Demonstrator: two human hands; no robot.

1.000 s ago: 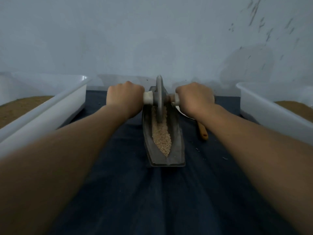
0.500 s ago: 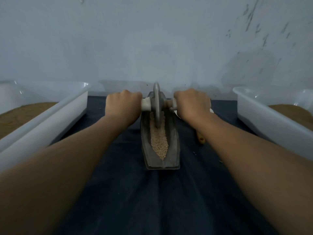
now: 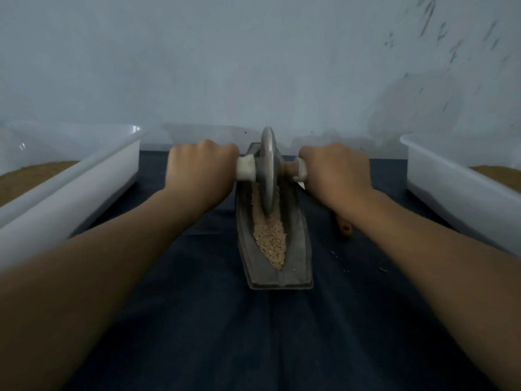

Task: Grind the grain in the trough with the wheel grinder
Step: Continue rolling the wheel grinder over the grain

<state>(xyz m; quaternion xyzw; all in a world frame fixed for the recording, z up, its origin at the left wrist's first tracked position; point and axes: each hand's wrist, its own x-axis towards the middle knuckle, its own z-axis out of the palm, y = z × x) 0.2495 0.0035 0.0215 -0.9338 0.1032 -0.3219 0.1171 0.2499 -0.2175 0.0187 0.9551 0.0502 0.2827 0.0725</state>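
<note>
A narrow dark metal trough lies lengthwise on a dark blue cloth, pointing away from me. Pale crushed grain fills its groove. A grey metal wheel stands upright in the groove, over the far half of the trough. A pale axle handle sticks out on each side of the wheel. My left hand is closed around the left handle and my right hand around the right one. Both forearms reach forward along the cloth.
A white plastic tub with brown meal stands at the left, and another white tub with brown meal at the right. A wooden handle end pokes out under my right wrist. A grey wall rises just behind the trough.
The wheel has rolled a little back toward me along the groove, both hands moving with it. My head has shifted slightly, so the trough sits lower in the picture.
</note>
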